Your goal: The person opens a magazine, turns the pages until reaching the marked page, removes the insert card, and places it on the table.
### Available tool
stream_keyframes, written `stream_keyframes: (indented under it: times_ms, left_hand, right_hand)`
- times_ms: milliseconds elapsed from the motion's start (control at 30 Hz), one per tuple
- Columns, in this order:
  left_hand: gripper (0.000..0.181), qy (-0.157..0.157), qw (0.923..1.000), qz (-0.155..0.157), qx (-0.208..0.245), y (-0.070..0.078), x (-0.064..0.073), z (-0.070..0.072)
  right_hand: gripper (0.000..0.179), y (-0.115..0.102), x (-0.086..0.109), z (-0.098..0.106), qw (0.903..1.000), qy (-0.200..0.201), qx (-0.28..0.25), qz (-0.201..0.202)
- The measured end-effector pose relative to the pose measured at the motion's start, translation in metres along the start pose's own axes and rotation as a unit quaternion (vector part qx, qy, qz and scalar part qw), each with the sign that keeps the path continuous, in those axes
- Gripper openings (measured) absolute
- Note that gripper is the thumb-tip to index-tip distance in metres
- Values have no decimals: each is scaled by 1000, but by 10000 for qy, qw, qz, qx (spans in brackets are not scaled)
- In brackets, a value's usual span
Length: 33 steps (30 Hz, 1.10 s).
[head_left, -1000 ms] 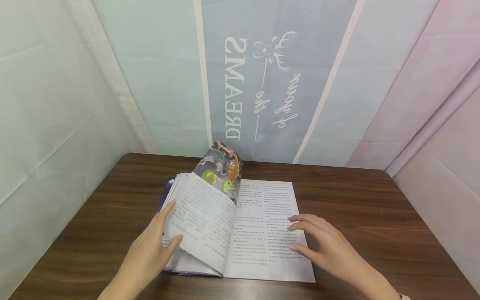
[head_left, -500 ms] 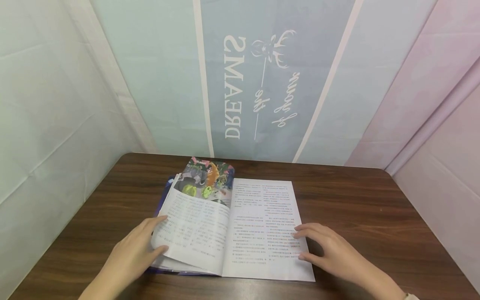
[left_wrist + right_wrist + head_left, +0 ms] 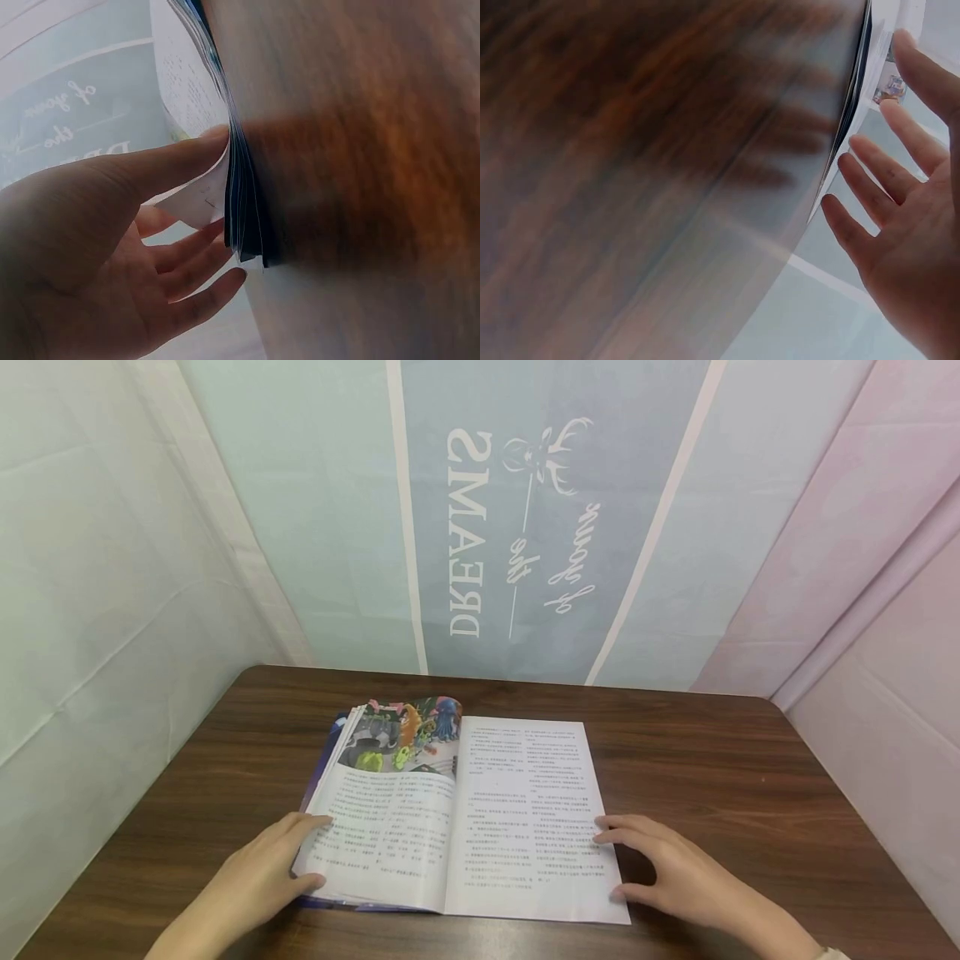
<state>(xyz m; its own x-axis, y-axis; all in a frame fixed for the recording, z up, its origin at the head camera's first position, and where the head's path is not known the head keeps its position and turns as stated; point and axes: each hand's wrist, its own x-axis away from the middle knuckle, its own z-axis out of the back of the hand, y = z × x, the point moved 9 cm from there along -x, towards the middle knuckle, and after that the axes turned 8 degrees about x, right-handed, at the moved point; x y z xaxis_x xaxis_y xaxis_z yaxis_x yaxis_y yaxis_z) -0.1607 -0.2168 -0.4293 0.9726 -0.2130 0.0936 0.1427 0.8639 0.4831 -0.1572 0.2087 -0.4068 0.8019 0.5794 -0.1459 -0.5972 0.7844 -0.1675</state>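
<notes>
A magazine (image 3: 525, 818) lies spread on the brown wooden table, with dense text on both sides and a colourful cartoon picture at the top of its left page (image 3: 390, 810). At that page's outer edge rests my left hand (image 3: 258, 881), thumb and fingers relaxed and apart. The left wrist view shows the thumb touching the page while a page corner (image 3: 199, 201) curves out between thumb and fingers. My right hand (image 3: 675, 868) has its fingertips at the right page's outer edge; seen from the right wrist, its fingers (image 3: 881, 169) are spread beside the magazine's edge (image 3: 851, 105).
The wooden table (image 3: 750, 793) has a rounded back edge. Behind it hangs a pale blue-green cloth (image 3: 337, 527) with mirrored "DREAMS" lettering and a deer head. White cloth walls (image 3: 97, 610) stand at the sides. A dark blue cover (image 3: 330, 756) shows under the left pages.
The lifted page has come down to the left onto the left stack, its picture now lying flatter. My left hand moved left and nearer with it; the right hand shifted slightly nearer and outward.
</notes>
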Motion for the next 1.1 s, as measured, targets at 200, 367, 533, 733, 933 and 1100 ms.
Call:
stream_keyframes:
  times_ms: [200,367,533,733,933,1100]
  left_hand:
    - [68,105,9996,-248,-96,-1,0,2]
    - [67,142,9989,-431,-95,-1,0,5]
    - [65,-48,9987,-497,-87,-2,-2,2]
    - [61,-118,9988,-481,-30,-3,-1,1]
    - [58,-94,9986,-517,22,-4,-1,1]
    - [58,-124,9986,-507,11,-4,-1,0]
  right_hand:
    - [61,3,4,-6,9993,-326,-79,-149]
    - [65,4,5,-7,9993,-358,-37,-132]
    - [65,5,5,-10,9990,-425,-16,-140]
    - [63,6,5,-11,9987,-468,33,-173]
    - [57,4,2,-9,9993,-330,132,-116]
    - [50,3,-3,-5,9997,-198,115,-60]
